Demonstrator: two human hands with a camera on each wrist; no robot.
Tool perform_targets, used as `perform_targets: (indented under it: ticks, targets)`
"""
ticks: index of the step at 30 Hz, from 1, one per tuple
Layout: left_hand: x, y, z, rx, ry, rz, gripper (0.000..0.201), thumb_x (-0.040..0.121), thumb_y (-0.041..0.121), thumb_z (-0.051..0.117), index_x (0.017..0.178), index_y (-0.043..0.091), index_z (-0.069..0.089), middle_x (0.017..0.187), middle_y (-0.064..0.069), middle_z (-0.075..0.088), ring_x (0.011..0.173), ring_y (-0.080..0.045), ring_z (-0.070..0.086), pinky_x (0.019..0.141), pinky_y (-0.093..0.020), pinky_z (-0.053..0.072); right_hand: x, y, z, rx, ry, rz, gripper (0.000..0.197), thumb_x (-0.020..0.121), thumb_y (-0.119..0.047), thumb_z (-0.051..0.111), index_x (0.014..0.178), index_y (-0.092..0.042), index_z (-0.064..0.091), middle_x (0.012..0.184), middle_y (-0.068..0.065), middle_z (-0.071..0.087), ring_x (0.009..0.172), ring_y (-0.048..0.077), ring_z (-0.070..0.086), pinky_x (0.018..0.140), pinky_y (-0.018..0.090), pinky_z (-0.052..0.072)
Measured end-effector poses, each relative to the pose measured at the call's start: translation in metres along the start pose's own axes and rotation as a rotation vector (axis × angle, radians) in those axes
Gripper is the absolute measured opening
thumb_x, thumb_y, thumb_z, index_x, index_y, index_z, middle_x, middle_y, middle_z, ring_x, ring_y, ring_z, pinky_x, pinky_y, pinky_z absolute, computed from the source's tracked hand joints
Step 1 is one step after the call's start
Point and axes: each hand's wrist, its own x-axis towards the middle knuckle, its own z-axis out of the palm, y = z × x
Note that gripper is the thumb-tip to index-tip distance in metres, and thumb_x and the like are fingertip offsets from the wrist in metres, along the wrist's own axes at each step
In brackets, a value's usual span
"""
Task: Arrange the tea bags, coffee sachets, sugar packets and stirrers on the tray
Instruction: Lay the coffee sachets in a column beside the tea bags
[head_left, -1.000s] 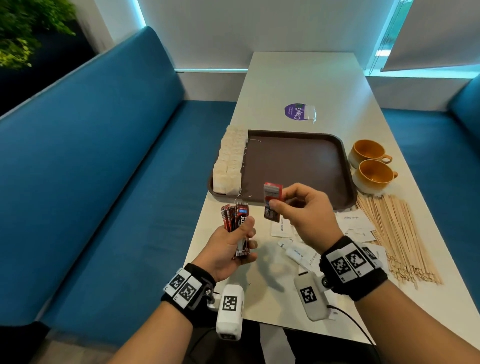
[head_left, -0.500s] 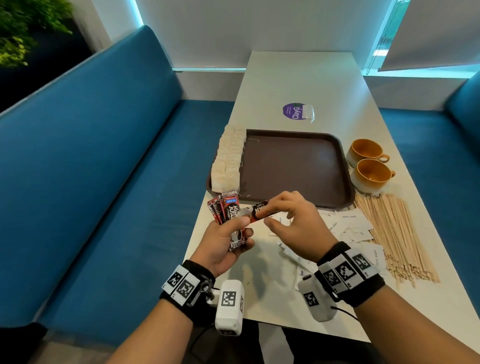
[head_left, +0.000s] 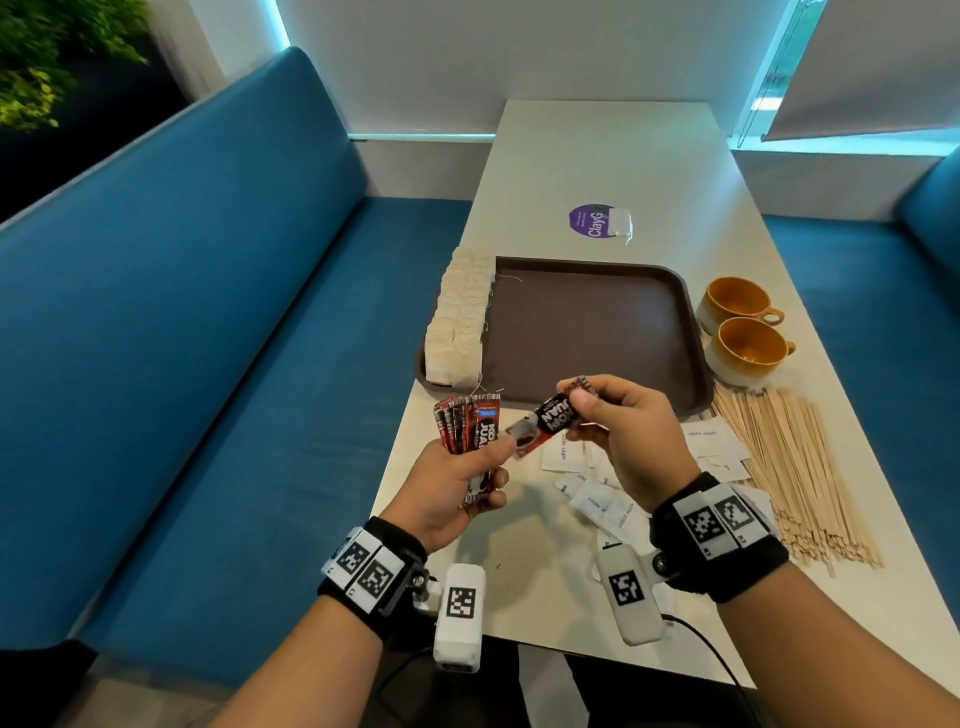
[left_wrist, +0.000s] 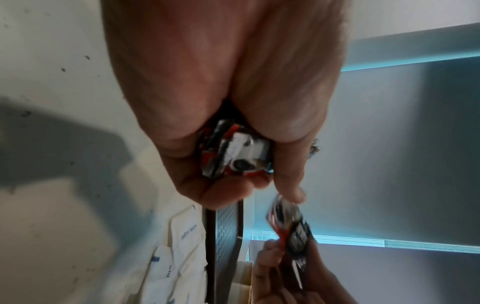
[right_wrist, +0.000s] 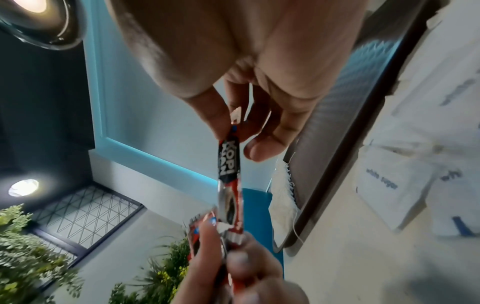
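Note:
My left hand (head_left: 467, 467) grips a fanned bundle of red-and-black coffee sachets (head_left: 467, 423) (left_wrist: 233, 152) upright above the table's near left edge. My right hand (head_left: 582, 402) pinches the top end of one more coffee sachet (head_left: 550, 421) (right_wrist: 228, 164), which lies slanted with its lower end touching my left thumb beside the bundle. The brown tray (head_left: 597, 322) lies just beyond both hands, with a row of tea bags (head_left: 460, 317) along its left side. White sugar packets (head_left: 602, 504) lie under my right hand. Wooden stirrers (head_left: 789, 467) are piled to the right.
Two orange cups (head_left: 743, 322) stand right of the tray. A purple sticker (head_left: 592, 221) with a loose tea bag (head_left: 621, 223) lies beyond it. A blue bench (head_left: 234, 338) runs along the table's left edge, another at right.
My right hand has tipped the single sachet from upright to slanting and brought it left, down to the bundle in my left hand. The left hand has barely moved.

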Motion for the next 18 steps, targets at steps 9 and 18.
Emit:
perform_targets:
  ticks: [9, 18]
  targets:
    - [0.001, 0.003, 0.007, -0.033, 0.011, 0.035, 0.023, 0.078, 0.024, 0.08, 0.093, 0.013, 0.067, 0.088, -0.007, 0.065, 0.071, -0.015, 0.059, 0.056, -0.025, 0.049, -0.002, -0.005, 0.007, -0.291, -0.226, -0.045, 0.049, 0.076, 0.0, 0.086, 0.119, -0.014, 0.067, 0.082, 0.008, 0.067, 0.068, 0.015, 0.062, 0.065, 0.03, 0.059]
    - [0.003, 0.008, 0.008, -0.134, 0.112, 0.052, 0.021, 0.09, -0.011, 0.063, 0.102, 0.007, 0.064, 0.082, -0.016, 0.07, 0.063, -0.021, 0.067, 0.055, -0.025, 0.057, -0.012, 0.002, 0.003, -0.306, -0.155, -0.004, 0.041, 0.077, -0.01, 0.088, 0.086, 0.002, 0.05, 0.078, 0.021, 0.066, 0.065, 0.028, 0.062, 0.063, 0.047, 0.056]
